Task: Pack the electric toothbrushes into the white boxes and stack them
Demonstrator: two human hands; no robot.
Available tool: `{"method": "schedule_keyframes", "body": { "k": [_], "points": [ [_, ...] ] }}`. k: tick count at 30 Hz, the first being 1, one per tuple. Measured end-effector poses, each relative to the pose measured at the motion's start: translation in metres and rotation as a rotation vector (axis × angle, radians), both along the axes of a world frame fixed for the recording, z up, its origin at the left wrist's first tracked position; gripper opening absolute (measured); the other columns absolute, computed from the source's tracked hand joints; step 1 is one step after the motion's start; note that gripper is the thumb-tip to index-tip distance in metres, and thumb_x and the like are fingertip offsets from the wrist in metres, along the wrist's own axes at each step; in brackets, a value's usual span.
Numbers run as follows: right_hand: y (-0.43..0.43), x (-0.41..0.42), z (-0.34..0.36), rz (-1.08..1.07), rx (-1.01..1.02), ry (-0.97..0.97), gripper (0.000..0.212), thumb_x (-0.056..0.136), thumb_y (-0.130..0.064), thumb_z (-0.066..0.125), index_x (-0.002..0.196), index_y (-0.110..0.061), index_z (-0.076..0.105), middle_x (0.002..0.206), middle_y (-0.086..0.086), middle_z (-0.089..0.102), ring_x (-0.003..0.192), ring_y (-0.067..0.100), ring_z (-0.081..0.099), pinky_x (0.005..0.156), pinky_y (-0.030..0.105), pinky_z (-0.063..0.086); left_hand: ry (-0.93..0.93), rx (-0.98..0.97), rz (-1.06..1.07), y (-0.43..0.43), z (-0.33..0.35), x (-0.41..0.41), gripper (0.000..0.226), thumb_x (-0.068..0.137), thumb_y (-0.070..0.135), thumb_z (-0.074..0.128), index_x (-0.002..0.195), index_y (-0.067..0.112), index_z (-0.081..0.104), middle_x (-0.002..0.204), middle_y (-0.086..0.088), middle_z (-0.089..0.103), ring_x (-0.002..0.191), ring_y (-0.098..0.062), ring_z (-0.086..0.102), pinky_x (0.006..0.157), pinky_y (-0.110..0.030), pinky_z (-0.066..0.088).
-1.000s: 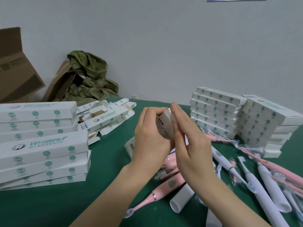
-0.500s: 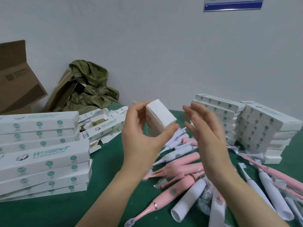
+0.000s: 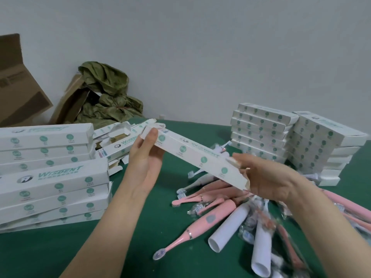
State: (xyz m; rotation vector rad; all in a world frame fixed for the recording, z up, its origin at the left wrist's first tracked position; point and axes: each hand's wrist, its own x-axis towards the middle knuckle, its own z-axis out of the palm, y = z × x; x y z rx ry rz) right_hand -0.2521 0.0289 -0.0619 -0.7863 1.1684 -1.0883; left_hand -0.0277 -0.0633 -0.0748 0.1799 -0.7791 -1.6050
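Observation:
A long white box (image 3: 192, 157) with green dots hangs slanted above the green table (image 3: 50, 253), its left end higher. My left hand (image 3: 144, 157) grips that far left end, thumb on top. My right hand (image 3: 263, 181) holds the near right end, where the end flap looks open. Beneath and to the right lies a heap of pink and white electric toothbrushes (image 3: 210, 219), some in clear wrap. Stacks of white boxes stand at the left (image 3: 52, 177) and at the back right (image 3: 281, 137).
Loose, partly open boxes (image 3: 120, 143) lie behind the left stack. Brown cardboard cartons (image 3: 18, 93) and a crumpled olive bag (image 3: 108, 93) lean against the grey wall at the back left. Bare green table shows at the front left.
The box was held end-on near my face by the left hand alone. It has swung out lengthwise and lower, and my right hand has taken hold of its near end.

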Motion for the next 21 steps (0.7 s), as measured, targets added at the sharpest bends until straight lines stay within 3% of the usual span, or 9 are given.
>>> {"method": "schedule_keyframes", "body": {
  "k": [2, 5, 7, 9, 11, 13, 16, 19, 21],
  "points": [
    [0.001, 0.003, -0.003, 0.045, -0.002, -0.071, 0.041, 0.08, -0.013, 0.06, 0.117, 0.003, 0.059, 0.102, 0.026, 0.067, 0.073, 0.032, 0.069, 0.05, 0.032, 0.057, 0.031, -0.01, -0.006, -0.007, -0.003, 0.007, 0.023, 0.078, 0.015, 0.061, 0.101, 0.008, 0.06, 0.094, -0.005, 0.069, 0.092, -0.014, 0.065, 0.093, -0.027, 0.05],
    [-0.005, 0.005, -0.003, -0.183, -0.083, -0.067, 0.032, 0.083, -0.011, 0.062, 0.113, 0.002, 0.061, 0.093, 0.015, 0.072, 0.067, 0.018, 0.069, 0.052, 0.022, 0.055, -0.097, -0.001, -0.003, -0.014, -0.007, 0.008, 0.021, 0.083, 0.015, 0.061, 0.102, 0.006, 0.062, 0.101, -0.007, 0.069, 0.1, -0.016, 0.064, 0.092, -0.026, 0.05],
    [-0.006, 0.002, 0.0, -0.349, -0.182, -0.081, 0.032, 0.079, -0.008, 0.066, 0.108, 0.004, 0.062, 0.091, 0.013, 0.071, 0.065, 0.015, 0.068, 0.056, 0.021, 0.055, -0.404, 0.081, 0.099, -0.017, -0.014, 0.003, 0.027, 0.088, 0.017, 0.061, 0.111, 0.003, 0.06, 0.113, -0.007, 0.065, 0.111, -0.017, 0.057, 0.1, -0.029, 0.044],
    [-0.003, -0.002, 0.003, -0.454, -0.279, 0.05, 0.043, 0.07, -0.009, 0.074, 0.11, 0.003, 0.061, 0.09, 0.012, 0.072, 0.067, 0.016, 0.068, 0.06, 0.022, 0.056, -0.869, 0.088, 0.365, -0.017, -0.023, -0.002, 0.045, 0.088, 0.023, 0.063, 0.127, 0.005, 0.051, 0.127, 0.002, 0.053, 0.119, -0.015, 0.048, 0.105, -0.031, 0.036],
    [0.001, 0.002, 0.006, -0.485, -0.34, 0.245, 0.048, 0.058, -0.015, 0.08, 0.101, -0.001, 0.065, 0.085, 0.012, 0.072, 0.069, 0.019, 0.069, 0.068, 0.026, 0.057, -1.072, -0.121, 0.647, -0.008, -0.023, -0.006, 0.056, 0.084, 0.025, 0.067, 0.134, 0.016, 0.045, 0.127, 0.009, 0.042, 0.123, -0.01, 0.041, 0.105, -0.028, 0.031],
    [0.005, 0.017, 0.009, -0.445, -0.387, 0.371, 0.036, 0.06, -0.018, 0.082, 0.091, -0.006, 0.069, 0.082, 0.01, 0.074, 0.072, 0.021, 0.07, 0.074, 0.031, 0.056, -1.04, -0.432, 0.662, 0.006, -0.017, -0.013, 0.06, 0.078, 0.036, 0.072, 0.13, 0.029, 0.044, 0.131, 0.011, 0.043, 0.126, -0.008, 0.039, 0.106, -0.025, 0.03],
    [0.007, 0.038, 0.012, -0.409, -0.486, 0.461, 0.021, 0.073, -0.023, 0.078, 0.088, -0.011, 0.071, 0.078, 0.006, 0.074, 0.069, 0.017, 0.07, 0.063, 0.026, 0.054, -1.071, -0.706, 0.454, 0.027, -0.011, -0.027, 0.075, 0.063, 0.052, 0.074, 0.129, 0.039, 0.042, 0.129, 0.015, 0.047, 0.121, 0.004, 0.04, 0.099, -0.011, 0.032],
    [0.01, 0.045, 0.018, -0.42, -0.552, 0.4, 0.017, 0.086, -0.025, 0.066, 0.093, -0.011, 0.072, 0.087, 0.012, 0.072, 0.074, 0.02, 0.065, 0.074, 0.034, 0.054, -0.972, -0.811, 0.447, 0.039, -0.005, -0.035, 0.064, 0.07, 0.033, 0.076, 0.125, 0.042, 0.044, 0.125, 0.014, 0.048, 0.118, 0.005, 0.042, 0.092, -0.006, 0.033],
    [0.013, 0.048, 0.022, -0.401, -0.565, 0.31, 0.017, 0.092, -0.019, 0.058, 0.095, -0.009, 0.071, 0.091, 0.016, 0.071, 0.077, 0.024, 0.064, 0.078, 0.038, 0.055, -0.906, -0.932, 0.504, 0.043, -0.001, -0.035, 0.056, 0.079, 0.018, 0.071, 0.123, 0.04, 0.044, 0.13, 0.008, 0.04, 0.126, -0.002, 0.037, 0.096, -0.012, 0.037]
  ]
}}
